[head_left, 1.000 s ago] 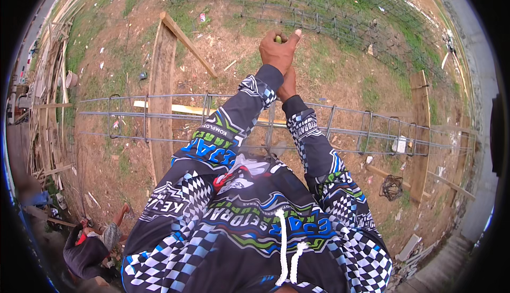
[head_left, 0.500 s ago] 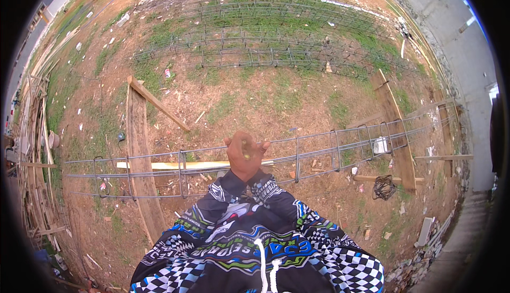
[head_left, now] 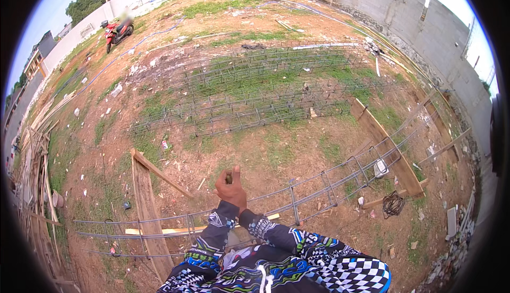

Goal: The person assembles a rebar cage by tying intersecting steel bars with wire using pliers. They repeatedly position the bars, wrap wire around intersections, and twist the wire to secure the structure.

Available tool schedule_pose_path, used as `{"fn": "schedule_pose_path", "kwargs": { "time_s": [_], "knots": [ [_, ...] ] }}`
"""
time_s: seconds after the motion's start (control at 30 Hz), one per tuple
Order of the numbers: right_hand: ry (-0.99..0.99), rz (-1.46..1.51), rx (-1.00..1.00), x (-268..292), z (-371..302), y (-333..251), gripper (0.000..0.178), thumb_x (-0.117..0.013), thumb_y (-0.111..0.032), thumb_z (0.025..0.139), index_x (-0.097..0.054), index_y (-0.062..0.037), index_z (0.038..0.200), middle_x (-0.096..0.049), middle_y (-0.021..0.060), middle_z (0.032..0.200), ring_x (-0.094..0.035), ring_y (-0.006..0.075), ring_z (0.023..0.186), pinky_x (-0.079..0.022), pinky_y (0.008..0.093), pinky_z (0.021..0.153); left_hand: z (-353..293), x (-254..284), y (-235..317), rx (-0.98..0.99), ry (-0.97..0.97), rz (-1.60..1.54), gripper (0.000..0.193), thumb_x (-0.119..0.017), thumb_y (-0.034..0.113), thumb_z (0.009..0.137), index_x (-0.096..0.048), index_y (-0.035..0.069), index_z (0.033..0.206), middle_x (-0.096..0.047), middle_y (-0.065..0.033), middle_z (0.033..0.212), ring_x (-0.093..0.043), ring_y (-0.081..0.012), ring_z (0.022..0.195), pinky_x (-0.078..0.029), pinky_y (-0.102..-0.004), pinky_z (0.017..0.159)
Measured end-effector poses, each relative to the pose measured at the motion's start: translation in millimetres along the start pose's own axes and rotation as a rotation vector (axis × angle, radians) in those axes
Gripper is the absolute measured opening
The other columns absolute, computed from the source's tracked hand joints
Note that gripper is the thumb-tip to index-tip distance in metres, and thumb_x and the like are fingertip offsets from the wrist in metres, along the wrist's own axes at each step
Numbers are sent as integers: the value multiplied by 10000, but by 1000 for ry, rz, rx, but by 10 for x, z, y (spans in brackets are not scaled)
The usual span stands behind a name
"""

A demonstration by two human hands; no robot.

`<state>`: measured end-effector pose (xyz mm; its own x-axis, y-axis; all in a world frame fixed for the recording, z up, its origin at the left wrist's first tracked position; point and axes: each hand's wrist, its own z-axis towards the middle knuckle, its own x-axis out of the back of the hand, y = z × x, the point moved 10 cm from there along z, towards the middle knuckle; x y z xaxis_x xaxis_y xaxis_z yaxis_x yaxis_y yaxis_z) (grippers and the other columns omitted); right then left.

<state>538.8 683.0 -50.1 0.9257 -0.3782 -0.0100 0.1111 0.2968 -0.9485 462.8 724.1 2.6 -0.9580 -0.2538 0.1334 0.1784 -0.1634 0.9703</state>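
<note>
My left hand (head_left: 227, 189) and my right hand (head_left: 241, 204) are pressed together in front of my body, above the near steel cage. The left hand's fingers are curled, with a thumb pointing up beside them. Whether anything sits inside the grip does not show. Most of the right hand is hidden against the left, so its fingers cannot be made out. Below the hands runs a long rebar cage (head_left: 294, 205) with several rectangular stirrups. It rests across a wooden plank (head_left: 142, 187) on the left and an upright board (head_left: 390, 147) on the right.
More rebar cages (head_left: 249, 115) lie on the grass beyond. A coil of dark wire (head_left: 393, 205) is on the ground at right. Timber (head_left: 37, 171) is piled at far left. A red motorcycle (head_left: 115, 34) stands far back, and a grey wall (head_left: 419, 32) borders the right.
My view has tilted up, bringing the motorcycle and far wall into sight. My joined hands appear lower and slightly left in the picture, with the fingers more curled.
</note>
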Motion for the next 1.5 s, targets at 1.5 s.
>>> {"fn": "schedule_pose_path", "kwargs": {
  "time_s": [1.5],
  "knots": [
    [-578,-477,-287,-231,812,1466,455,-730,-83,656,-581,8,1077,-610,72,948,-551,225,779,-469,377,687,-13,646,-60,17,408,-94,608,-694,607,772,-644,6,698,-608,-120,599,-625,-215,595,-496,-382,562]
  ]
}}
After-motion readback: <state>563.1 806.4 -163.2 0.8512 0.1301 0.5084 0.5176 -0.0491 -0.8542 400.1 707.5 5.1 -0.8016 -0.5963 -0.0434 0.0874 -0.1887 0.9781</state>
